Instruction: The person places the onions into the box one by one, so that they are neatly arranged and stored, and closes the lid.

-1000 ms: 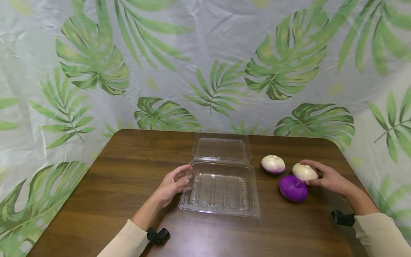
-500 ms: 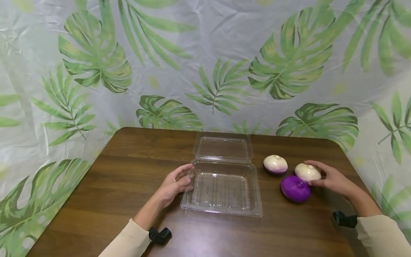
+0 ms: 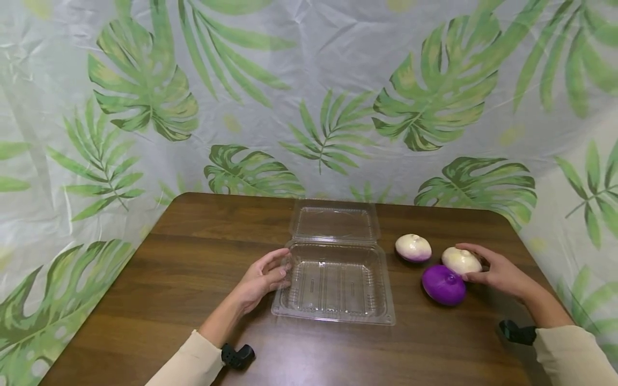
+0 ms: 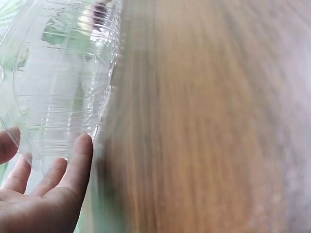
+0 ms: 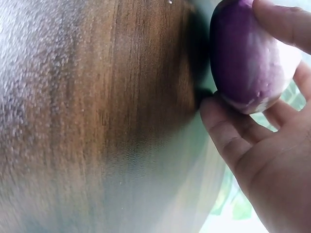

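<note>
My left hand (image 3: 263,279) holds the left rim of a clear plastic clamshell container (image 3: 333,313), whose lid (image 3: 333,222) lies folded back behind it. In the left wrist view the thumb is at the container's rim and the fingertips lie along its outer wall (image 4: 63,107). My right hand (image 3: 497,271) grips a white and purple turnip (image 3: 461,260) between thumb and fingers. Seen from the right wrist, that turnip (image 5: 248,58) has its purple side toward the table. A purple turnip (image 3: 444,285) sits right in front of it. Another white and purple turnip (image 3: 413,247) lies to its left.
Everything stands on a brown wooden table (image 3: 203,236) with rounded back corners. Behind it hangs a pale curtain (image 3: 333,69) printed with green leaves. Black cameras (image 3: 237,356) are strapped to both wrists.
Both hands keep their places on the container and the turnip. The whole head view has shifted slightly; the things on the table stay where they were.
</note>
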`<action>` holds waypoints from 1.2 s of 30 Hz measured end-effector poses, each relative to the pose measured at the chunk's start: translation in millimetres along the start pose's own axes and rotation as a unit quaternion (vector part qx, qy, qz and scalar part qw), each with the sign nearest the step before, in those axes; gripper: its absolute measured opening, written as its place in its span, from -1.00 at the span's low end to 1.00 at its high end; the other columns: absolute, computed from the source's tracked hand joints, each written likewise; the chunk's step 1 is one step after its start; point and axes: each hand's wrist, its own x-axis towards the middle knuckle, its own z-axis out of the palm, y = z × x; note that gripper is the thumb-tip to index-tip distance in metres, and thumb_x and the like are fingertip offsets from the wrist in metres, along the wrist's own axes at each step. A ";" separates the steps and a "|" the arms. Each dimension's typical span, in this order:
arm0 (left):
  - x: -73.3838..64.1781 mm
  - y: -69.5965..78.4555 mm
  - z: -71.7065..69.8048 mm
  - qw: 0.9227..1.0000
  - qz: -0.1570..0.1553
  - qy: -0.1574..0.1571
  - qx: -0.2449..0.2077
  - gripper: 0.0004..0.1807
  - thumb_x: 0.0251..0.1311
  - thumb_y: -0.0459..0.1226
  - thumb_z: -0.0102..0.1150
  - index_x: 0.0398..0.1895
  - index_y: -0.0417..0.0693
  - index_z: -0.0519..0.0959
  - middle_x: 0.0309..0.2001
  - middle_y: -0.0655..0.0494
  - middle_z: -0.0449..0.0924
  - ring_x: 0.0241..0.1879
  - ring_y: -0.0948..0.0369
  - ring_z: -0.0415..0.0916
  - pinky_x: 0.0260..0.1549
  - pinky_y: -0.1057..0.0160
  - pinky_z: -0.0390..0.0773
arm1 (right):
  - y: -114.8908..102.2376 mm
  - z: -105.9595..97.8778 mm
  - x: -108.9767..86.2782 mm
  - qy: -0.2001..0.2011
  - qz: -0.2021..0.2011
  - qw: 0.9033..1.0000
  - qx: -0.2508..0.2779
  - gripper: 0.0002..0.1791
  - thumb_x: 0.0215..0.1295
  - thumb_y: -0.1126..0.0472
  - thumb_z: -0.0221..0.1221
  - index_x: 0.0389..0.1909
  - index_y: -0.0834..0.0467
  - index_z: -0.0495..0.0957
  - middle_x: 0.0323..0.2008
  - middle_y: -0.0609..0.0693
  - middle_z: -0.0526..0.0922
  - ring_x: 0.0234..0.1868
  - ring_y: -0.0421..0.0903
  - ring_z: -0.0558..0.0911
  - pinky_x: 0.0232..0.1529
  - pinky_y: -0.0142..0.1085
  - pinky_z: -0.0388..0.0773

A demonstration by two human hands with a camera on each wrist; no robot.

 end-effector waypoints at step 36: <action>-0.9 -2.9 3.4 1.000 0.005 0.003 -0.009 -0.33 0.38 -0.46 -0.09 0.54 -0.20 0.03 0.57 -0.27 -0.05 0.52 -0.27 0.00 0.26 -0.07 0.49 | 3.7 -25.6 -4.9 0.065 -0.015 0.998 0.004 -0.26 0.22 0.22 0.35 0.40 0.15 0.30 0.08 -0.24 0.40 -0.14 -0.61 0.45 -0.31 -0.46 0.51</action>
